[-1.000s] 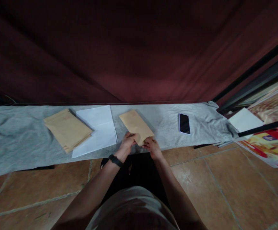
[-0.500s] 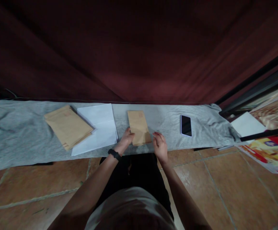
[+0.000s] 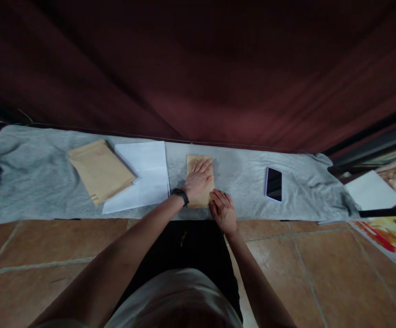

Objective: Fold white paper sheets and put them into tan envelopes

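At the centre of the frame, the left grip, a bare hand, lies flat with its fingers spread across a brown kraft envelope. The right grip rests with curled fingers at the envelope's lower right corner; whether it pinches the paper cannot be told. A black wristband circles the left wrist. The envelope lies flat on a long bench draped in grey cloth.

Left of centre, white paper sheets lie near the envelope, partly covered by a stack of kraft envelopes set at a slant. Right of centre, well apart from the right grip, a smartphone lies with its dark screen up. A dark red curtain fills the upper frame; brown floor tiles show below, and red-and-yellow printed packaging stands out at the lower right edge.
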A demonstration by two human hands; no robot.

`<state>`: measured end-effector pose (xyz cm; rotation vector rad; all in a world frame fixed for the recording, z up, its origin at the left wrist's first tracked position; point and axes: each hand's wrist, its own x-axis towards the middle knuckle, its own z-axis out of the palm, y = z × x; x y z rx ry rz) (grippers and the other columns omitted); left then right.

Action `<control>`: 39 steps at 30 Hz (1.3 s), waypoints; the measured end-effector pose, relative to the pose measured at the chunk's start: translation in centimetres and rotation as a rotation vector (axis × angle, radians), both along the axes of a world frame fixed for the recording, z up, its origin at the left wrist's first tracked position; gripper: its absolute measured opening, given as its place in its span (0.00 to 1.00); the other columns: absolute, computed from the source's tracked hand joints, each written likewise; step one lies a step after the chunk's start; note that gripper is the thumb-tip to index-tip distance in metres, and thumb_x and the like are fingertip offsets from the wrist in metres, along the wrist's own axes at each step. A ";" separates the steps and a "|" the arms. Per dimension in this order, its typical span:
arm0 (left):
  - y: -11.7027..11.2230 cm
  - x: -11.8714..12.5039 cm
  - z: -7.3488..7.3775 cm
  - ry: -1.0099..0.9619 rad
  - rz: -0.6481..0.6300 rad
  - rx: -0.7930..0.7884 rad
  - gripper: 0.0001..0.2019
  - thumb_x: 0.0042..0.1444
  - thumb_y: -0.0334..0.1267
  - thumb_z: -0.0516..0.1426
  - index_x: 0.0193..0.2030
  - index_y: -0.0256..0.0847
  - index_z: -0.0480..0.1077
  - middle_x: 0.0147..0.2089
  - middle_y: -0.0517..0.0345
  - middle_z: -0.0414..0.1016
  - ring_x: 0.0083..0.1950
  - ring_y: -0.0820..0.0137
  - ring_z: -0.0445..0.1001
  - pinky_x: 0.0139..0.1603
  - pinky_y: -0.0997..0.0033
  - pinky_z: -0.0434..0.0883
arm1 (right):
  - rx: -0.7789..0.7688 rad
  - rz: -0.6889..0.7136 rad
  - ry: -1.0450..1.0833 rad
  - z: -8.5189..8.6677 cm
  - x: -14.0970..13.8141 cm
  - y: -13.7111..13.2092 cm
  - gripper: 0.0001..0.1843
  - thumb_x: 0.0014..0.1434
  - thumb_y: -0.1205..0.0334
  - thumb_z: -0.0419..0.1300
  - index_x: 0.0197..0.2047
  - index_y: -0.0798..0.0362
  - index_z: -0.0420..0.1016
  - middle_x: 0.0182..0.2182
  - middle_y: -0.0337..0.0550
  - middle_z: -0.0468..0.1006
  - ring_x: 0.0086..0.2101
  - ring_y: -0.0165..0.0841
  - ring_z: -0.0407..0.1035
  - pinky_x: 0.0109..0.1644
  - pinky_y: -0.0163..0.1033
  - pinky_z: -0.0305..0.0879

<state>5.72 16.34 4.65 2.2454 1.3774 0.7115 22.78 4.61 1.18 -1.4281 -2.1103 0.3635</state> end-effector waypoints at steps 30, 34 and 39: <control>-8.8 -2.9 -2.1 -0.100 -0.270 -0.207 0.26 0.64 0.44 0.55 0.68 0.45 0.66 0.75 0.51 0.59 0.78 0.64 0.52 0.78 0.57 0.42 | 0.018 0.037 0.067 -0.2 0.6 0.0 0.23 0.70 0.64 0.50 0.65 0.49 0.71 0.61 0.49 0.75 0.62 0.39 0.67 0.72 0.55 0.55; -11.0 -3.5 -2.1 -0.137 -0.231 -0.209 0.25 0.63 0.43 0.56 0.67 0.45 0.67 0.75 0.52 0.61 0.77 0.64 0.55 0.78 0.58 0.45 | 0.019 0.064 0.073 0.1 0.9 -0.1 0.21 0.70 0.61 0.53 0.63 0.49 0.73 0.61 0.50 0.75 0.63 0.40 0.67 0.72 0.56 0.56; -13.1 -4.1 -2.2 -0.196 -0.070 -0.198 0.20 0.64 0.39 0.55 0.62 0.48 0.72 0.70 0.54 0.68 0.73 0.64 0.63 0.77 0.58 0.52 | -0.008 0.104 0.087 0.2 1.5 -0.2 0.21 0.69 0.55 0.58 0.63 0.48 0.73 0.62 0.51 0.74 0.63 0.41 0.66 0.72 0.56 0.55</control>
